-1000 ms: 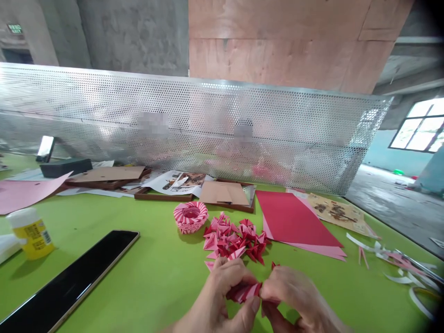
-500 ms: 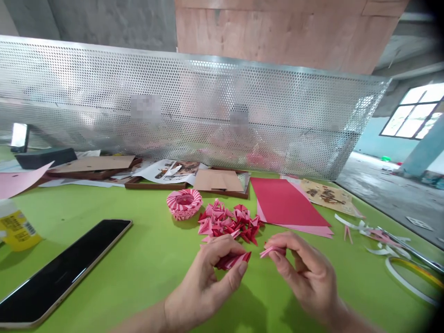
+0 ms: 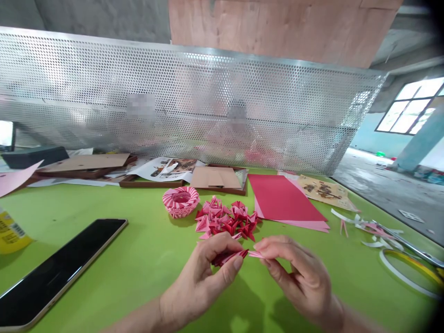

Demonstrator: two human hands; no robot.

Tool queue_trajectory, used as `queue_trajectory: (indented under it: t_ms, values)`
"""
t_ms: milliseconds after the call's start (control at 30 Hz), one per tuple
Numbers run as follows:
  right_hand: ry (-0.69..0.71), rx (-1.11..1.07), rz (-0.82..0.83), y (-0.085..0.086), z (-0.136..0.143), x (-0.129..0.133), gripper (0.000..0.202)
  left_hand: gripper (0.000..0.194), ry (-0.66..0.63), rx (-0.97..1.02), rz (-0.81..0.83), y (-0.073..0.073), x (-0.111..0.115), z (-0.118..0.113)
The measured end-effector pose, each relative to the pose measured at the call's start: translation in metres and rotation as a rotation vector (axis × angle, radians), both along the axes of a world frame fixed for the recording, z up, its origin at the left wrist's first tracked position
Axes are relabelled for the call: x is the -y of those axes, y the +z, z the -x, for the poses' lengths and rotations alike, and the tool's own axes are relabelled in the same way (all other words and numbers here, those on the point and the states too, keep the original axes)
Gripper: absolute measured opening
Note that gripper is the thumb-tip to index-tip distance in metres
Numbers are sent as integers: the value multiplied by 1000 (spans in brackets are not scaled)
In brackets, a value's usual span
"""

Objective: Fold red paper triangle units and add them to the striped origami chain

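My left hand (image 3: 204, 277) pinches a stack of folded red and pink paper pieces (image 3: 222, 259) between thumb and fingers, its pointed end facing right. In my right hand (image 3: 298, 273) is a folded pink paper piece (image 3: 255, 254), mostly covered by the fingertips. Its tip almost meets the end of the stack; whether they touch I cannot tell. Just beyond my hands lies a pile of folded pink and red paper pieces (image 3: 225, 217). Left of that pile stands a round pink-and-white folded-paper basket (image 3: 181, 202).
Red and pink paper sheets (image 3: 286, 199) lie behind on the green table (image 3: 138, 263). A phone (image 3: 65, 268) and a yellow-labelled bottle (image 3: 14, 233) are at left. Scissors (image 3: 405, 243), paper scraps and a tape roll (image 3: 409, 270) lie right. A perforated metal screen (image 3: 194, 106) closes the back.
My right hand has moved left, bringing its pink piece up to the end of the stack in my left hand. The whole view has shifted slightly.
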State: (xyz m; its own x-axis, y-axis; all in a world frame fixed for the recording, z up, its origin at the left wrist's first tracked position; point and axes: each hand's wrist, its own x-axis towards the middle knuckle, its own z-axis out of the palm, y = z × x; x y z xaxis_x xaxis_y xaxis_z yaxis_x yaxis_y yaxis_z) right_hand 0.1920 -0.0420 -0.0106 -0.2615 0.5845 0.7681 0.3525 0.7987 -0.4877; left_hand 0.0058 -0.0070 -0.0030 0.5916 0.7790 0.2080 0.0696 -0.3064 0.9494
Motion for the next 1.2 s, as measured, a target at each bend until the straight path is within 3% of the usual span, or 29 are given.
queue_trajectory:
  t_ms: [333,700,967,1200]
  values:
    - [-8,38,23,-3,0,-1,24,24,-14,17,9,2,1,0]
    - [59,205,-133,-2,-8,-5,29,23,-30,17,21,-5,-1,2]
    - [112,199,-65,-2,-7,-7,23,23,-23,-100,-174,2,0,1]
    - [75,55,3,-6,0,-8,25,20,61,-100,-390,-4,1,2]
